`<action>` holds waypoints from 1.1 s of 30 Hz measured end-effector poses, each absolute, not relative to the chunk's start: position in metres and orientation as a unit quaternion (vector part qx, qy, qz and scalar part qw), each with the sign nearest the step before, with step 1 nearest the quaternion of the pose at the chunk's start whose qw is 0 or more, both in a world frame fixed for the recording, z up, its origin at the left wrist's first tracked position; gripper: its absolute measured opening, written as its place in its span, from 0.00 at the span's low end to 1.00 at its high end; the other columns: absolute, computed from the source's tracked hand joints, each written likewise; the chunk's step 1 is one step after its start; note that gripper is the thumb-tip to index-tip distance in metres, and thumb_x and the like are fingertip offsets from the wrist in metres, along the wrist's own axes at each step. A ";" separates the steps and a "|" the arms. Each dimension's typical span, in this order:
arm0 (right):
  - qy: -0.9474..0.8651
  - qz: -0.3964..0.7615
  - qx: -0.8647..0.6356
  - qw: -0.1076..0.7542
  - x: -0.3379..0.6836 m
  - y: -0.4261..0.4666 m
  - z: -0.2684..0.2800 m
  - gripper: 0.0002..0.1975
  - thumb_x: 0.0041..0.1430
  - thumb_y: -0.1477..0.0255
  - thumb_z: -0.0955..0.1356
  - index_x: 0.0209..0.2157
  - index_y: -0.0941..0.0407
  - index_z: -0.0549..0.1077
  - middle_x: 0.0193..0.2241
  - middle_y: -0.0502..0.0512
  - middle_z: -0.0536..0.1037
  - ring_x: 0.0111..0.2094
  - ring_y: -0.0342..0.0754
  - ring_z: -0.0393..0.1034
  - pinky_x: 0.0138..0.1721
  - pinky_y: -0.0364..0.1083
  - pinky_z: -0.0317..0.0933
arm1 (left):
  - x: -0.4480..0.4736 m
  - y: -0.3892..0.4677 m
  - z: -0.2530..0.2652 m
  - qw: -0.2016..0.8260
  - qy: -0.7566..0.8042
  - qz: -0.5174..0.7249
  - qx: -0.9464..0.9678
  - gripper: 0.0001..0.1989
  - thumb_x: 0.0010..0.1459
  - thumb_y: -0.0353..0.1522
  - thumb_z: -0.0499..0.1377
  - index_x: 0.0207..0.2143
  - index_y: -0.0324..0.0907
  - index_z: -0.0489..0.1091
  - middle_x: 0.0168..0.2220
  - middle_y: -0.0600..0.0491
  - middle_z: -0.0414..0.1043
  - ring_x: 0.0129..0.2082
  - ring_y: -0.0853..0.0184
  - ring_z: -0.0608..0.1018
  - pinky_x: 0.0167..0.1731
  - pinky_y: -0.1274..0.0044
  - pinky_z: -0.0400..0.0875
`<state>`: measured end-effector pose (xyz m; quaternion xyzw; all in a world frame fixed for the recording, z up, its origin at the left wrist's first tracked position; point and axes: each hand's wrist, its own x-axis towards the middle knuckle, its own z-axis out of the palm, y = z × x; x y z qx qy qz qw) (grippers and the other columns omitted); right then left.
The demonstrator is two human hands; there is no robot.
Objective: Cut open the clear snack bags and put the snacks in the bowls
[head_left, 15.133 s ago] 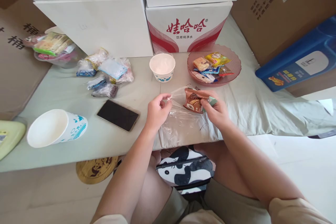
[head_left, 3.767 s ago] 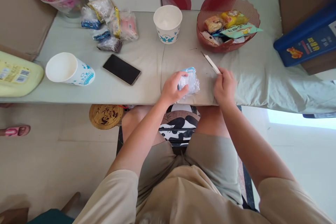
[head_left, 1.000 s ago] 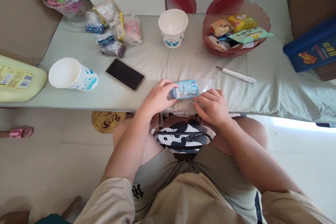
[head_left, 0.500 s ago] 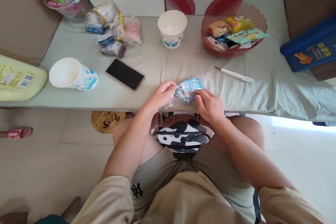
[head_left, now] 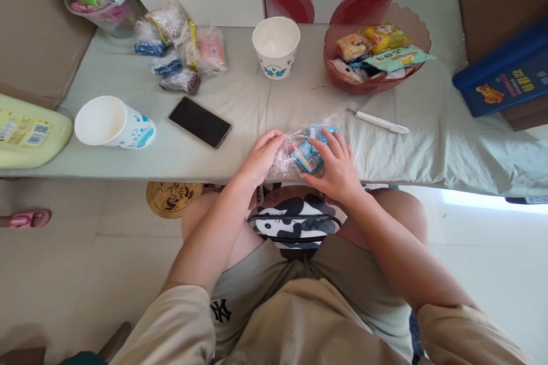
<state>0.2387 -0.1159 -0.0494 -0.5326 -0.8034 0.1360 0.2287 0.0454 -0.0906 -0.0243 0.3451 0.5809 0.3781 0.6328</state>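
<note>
Lying near the front edge of the bench (head_left: 244, 88), blue packets (head_left: 307, 158) are partly covered by the right hand (head_left: 338, 174), its grip spread wide; clear wrap (head_left: 282, 164) is pinched in the left hand (head_left: 261, 155). A white-handled knife (head_left: 381, 121) is laid nearby.

One camera, worn on the person's head, looks forward and steeply down from just above the shirt (head_left: 291, 325) — that fills the bottom edge, while the hands (head_left: 260, 155) sit near the middle. Across the upper half runs the desk (head_left: 245, 97). The view is close yet wide — it takes in both forearms, floor (head_left: 94, 265) on either side, and a red-and-white carton (head_left: 327, 3) cut off at the top.
</note>
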 end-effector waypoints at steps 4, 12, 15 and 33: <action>-0.787 0.140 -0.546 0.251 0.239 -0.116 -0.049 0.29 0.53 0.65 0.71 0.57 0.51 0.68 0.61 0.67 0.65 0.60 0.69 0.60 0.57 0.67 0.58 | 0.046 -0.090 -0.025 0.653 0.529 0.416 0.346 0.08 0.59 0.39 0.57 0.32 0.44 0.64 0.27 0.57 0.70 0.20 0.73 0.69 0.19 0.81 0.60; -0.772 0.193 -0.504 0.337 0.254 -0.106 -0.043 0.25 0.57 0.73 0.64 0.57 0.55 0.67 0.54 0.64 0.73 0.56 0.60 0.68 0.56 0.59 0.64 | 0.044 -0.086 -0.027 0.688 0.508 0.416 0.310 0.06 0.58 0.36 0.57 0.33 0.43 0.63 0.27 0.55 0.76 0.19 0.74 0.70 0.19 0.83 0.58; -0.759 0.167 -0.537 0.327 0.257 -0.103 -0.045 0.24 0.55 0.76 0.63 0.54 0.53 0.70 0.54 0.62 0.75 0.54 0.60 0.70 0.56 0.59 0.65 | 0.045 -0.085 -0.023 0.691 0.512 0.410 0.303 0.05 0.58 0.34 0.56 0.31 0.43 0.64 0.26 0.53 0.77 0.24 0.71 0.75 0.20 0.83 0.59; -0.645 0.011 -0.602 0.470 0.308 -0.064 0.009 0.07 0.63 0.70 0.64 0.41 0.54 0.71 0.33 0.56 0.75 0.36 0.51 0.72 0.41 0.54 0.68 | 0.018 -0.069 -0.012 0.539 0.552 0.600 0.212 0.04 0.54 0.30 0.56 0.27 0.42 0.64 0.21 0.55 0.73 0.20 0.72 0.73 0.18 0.83 0.58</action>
